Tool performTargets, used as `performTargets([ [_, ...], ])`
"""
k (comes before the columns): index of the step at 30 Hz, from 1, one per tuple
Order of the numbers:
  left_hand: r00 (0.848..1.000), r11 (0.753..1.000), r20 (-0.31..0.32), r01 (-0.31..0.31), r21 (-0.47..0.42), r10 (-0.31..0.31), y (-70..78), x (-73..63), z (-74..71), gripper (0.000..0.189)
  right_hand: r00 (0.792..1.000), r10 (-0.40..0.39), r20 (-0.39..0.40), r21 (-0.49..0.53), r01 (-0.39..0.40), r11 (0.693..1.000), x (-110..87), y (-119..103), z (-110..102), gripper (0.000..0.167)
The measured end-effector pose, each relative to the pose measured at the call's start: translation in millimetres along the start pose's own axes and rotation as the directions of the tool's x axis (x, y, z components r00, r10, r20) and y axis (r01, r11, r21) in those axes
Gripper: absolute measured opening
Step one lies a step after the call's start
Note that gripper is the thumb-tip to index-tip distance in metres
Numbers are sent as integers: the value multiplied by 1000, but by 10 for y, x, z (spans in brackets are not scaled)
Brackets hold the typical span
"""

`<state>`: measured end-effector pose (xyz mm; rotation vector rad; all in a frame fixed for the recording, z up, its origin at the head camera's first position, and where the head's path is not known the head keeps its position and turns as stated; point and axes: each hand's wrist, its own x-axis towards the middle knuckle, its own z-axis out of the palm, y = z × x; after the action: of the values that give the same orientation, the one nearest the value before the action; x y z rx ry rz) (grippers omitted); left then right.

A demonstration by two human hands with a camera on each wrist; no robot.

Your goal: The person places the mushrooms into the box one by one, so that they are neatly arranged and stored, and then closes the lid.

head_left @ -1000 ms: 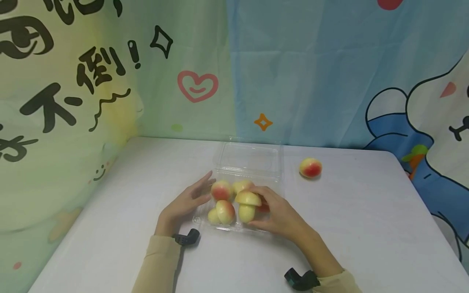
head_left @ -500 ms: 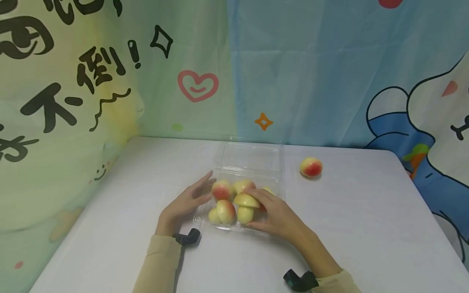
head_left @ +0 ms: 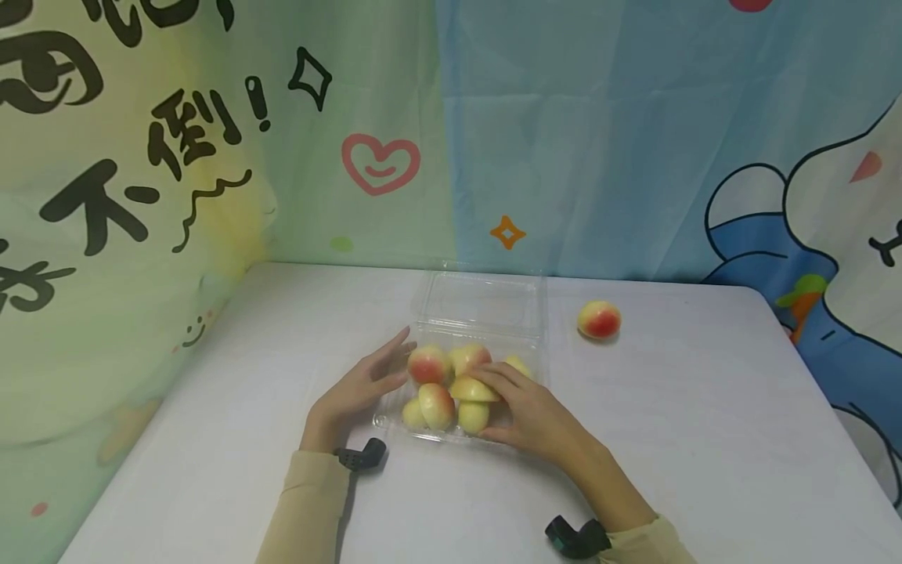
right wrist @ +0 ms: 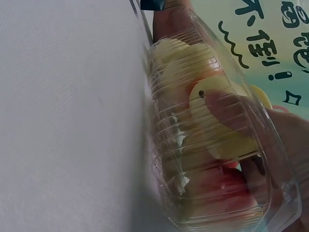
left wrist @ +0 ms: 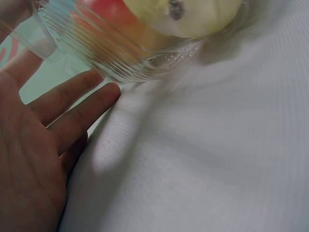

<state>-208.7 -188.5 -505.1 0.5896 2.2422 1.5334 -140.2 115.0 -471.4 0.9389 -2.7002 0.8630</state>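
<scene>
A clear plastic clamshell box (head_left: 541,345) stands on the table with its lid folded back, holding several yellow-and-red peach-like fruits (head_left: 428,364). My right hand (head_left: 535,411) reaches in from the right and grips a yellow mushroom-shaped piece (head_left: 474,390), cap up, at the box's near side. Through the ribbed wall in the right wrist view, the thumb (right wrist: 227,107) lies against a yellow piece with a dark spot (right wrist: 197,99). My left hand (head_left: 358,393) is at the box's left side with straight fingers. In the left wrist view its fingertips (left wrist: 112,90) are at the plastic wall.
One loose yellow-and-red fruit (head_left: 599,320) lies on the white table (head_left: 690,407), right of the lid (head_left: 482,299). A printed cloth backdrop (head_left: 599,141) rises behind the table and along its left side. Dark wrist devices (head_left: 579,539) sit on both forearms.
The right hand has shifted slightly left and down with the mushroom-shaped piece, uncovering a yellow fruit behind it. The left hand stays put.
</scene>
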Motion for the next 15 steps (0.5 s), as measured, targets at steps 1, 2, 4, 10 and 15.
performTargets([
  [1,1000,1000,1,-1,0,1,0,0,-1,73,1000,3,5,-2,-3,1000,0,1,1,80],
  [2,1000,1000,1,-5,2,5,-2,1,-2,73,1000,6,10,-2,-6,1000,0,3,3,80],
  [4,1000,1000,2,-3,-8,3,-3,2,-3,73,1000,14,15,-3,-14,1000,-2,4,3,81],
  [10,1000,999,4,20,-44,-20,-4,4,-1,73,998,42,38,-1,-42,999,-3,-10,-5,82],
  [15,999,998,7,40,-50,-40,-9,14,5,74,999,34,43,-2,-34,999,1,-18,-11,80],
])
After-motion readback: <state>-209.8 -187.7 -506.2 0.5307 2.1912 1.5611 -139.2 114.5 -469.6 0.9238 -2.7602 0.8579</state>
